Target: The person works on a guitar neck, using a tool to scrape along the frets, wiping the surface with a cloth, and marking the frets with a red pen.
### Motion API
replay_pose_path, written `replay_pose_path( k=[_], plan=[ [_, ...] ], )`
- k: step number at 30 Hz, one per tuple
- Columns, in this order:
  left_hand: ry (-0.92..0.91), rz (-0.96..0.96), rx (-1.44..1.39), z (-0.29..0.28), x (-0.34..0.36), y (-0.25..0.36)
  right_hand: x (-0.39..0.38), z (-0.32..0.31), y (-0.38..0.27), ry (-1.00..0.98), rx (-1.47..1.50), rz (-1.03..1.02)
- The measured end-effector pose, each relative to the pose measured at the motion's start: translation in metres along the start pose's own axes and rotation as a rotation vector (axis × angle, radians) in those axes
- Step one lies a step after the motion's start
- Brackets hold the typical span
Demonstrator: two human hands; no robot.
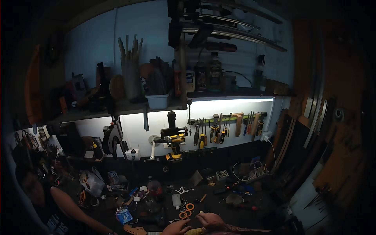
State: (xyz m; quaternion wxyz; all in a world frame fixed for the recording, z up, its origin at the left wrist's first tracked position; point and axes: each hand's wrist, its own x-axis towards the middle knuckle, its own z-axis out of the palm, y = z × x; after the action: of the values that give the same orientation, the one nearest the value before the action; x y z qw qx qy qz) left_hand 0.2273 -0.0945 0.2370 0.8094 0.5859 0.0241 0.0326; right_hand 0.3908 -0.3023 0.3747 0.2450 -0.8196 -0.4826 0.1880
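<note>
At the lower edge my left hand [177, 227] has its fingers bent over a wooden guitar neck; its light headstock [133, 230] with round tuners sticks out to the left. My right hand [212, 221] is just to the right, fingers curled beside a yellowish surface [195, 231] that runs along the bottom edge; whether they hold anything small is unclear. Several orange rings [184, 214], small metal parts and a whitish bottle [176, 201] lie on the dark bench just beyond my hands.
A co-worker [66, 205] is at the lower left, an arm reaching along the bench. Cluttered tools, bags and a blue packet [123, 215] cover the bench. A yellow drill [176, 140] and a tool rack [227, 117] hang on the wall under a loaded shelf [239, 94].
</note>
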Motion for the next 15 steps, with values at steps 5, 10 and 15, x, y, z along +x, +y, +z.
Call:
replay_pose_path(
  k=[5,10,15],
  plan=[
    [0.005,-0.072,0.842,0.066,-0.004,0.117,0.001,-0.013,-0.029,0.078,0.411,0.050],
    [-0.015,-0.095,0.616,0.039,-0.010,0.076,0.005,0.055,-0.010,0.260,0.439,-0.264],
    [-0.035,0.043,0.809,0.037,-0.031,0.090,-0.005,0.043,-0.007,0.190,0.564,-0.107]
  ],
)
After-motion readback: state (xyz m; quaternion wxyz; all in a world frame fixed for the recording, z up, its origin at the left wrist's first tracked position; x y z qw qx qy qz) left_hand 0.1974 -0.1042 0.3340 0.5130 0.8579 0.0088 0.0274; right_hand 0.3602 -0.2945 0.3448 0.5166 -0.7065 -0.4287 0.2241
